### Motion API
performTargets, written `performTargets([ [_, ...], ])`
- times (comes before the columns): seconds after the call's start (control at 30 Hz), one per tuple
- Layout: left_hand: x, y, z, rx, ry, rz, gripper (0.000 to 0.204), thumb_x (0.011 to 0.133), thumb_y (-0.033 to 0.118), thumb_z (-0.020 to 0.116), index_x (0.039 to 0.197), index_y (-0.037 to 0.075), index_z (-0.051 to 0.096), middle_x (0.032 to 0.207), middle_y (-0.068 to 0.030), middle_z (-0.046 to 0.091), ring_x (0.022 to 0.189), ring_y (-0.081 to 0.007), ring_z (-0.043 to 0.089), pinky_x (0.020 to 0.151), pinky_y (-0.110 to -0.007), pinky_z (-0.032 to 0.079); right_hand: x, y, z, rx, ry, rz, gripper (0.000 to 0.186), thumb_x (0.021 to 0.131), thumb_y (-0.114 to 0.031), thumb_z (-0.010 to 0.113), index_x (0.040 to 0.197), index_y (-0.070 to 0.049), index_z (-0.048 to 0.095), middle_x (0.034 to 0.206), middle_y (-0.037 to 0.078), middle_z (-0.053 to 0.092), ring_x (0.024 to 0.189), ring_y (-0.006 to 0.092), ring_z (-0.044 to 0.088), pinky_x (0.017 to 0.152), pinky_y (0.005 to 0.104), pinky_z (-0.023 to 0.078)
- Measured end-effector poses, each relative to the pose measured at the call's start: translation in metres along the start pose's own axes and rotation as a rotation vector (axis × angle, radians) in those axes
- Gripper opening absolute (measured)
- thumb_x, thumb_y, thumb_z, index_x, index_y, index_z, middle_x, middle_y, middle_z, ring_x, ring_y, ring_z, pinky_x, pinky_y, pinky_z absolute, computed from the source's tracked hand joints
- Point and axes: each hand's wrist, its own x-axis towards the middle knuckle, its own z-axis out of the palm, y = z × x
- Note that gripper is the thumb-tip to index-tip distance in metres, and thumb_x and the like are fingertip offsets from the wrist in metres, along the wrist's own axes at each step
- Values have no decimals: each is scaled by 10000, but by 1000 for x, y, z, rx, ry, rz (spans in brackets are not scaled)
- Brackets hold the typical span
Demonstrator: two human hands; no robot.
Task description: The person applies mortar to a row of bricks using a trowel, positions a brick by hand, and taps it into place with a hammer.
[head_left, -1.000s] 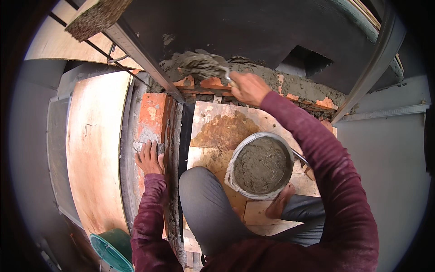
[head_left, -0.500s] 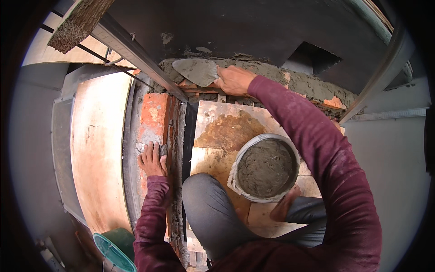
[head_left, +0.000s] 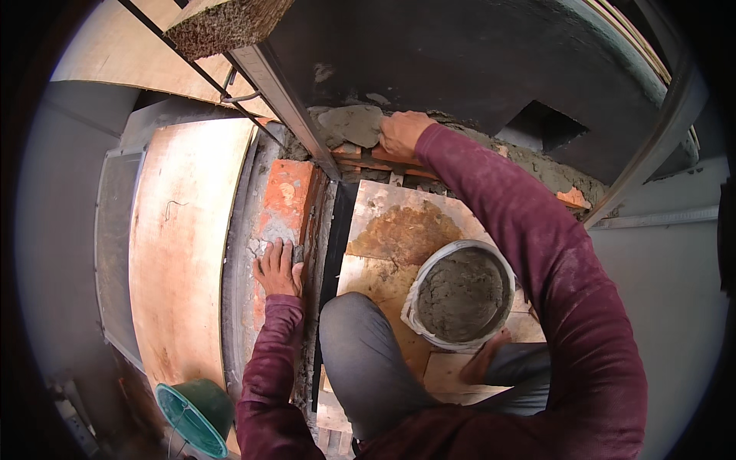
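Note:
My right hand (head_left: 402, 134) is closed around the handle of a trowel (head_left: 350, 125). The trowel's mortar-coated blade lies over the bed of wet mortar (head_left: 537, 162) on top of a low brick course (head_left: 392, 156) along the dark wall. The handle is hidden in my fist. My left hand (head_left: 277, 268) rests flat, fingers spread, on the orange brick wall (head_left: 285, 192), where a grey mortar patch covers the brick. Between my right arm and my knee, a white bucket (head_left: 409, 310) holds grey mortar (head_left: 464, 295).
Upright metal straightedges stand at the left (head_left: 287, 107) and right (head_left: 652, 146). A rough timber end (head_left: 230, 29) juts in overhead. Plywood (head_left: 180, 253) leans left, above a green bucket (head_left: 195, 414). The dark wall has a square opening (head_left: 543, 126). Stained boards (head_left: 376, 280) lie beneath me.
The view has shifted, so most things appear farther right. The trowel blade shows less of its face and sits closer against the mortar. My left hand stays on the brick.

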Motion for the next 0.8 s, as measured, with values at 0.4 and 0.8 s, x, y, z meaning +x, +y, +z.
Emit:
performTargets([
  [0.4,0,1,3,-34,6,-6,476,912,349,539,1341,145,513,1402,-83,471,1322,-285,374,1089,-554,178,7,23,29,22,-202,-139,325,937,-238,430,1032,13,615,1105,229,600,996,346,638,825,435,527],
  [0.8,1,0,2,-16,7,-21,482,919,367,534,1358,171,502,1424,-54,455,1333,-266,368,1094,-555,182,-91,82,27,252,-136,94,447,963,-383,440,1036,32,588,1049,252,628,1033,400,584,902,456,444],
])
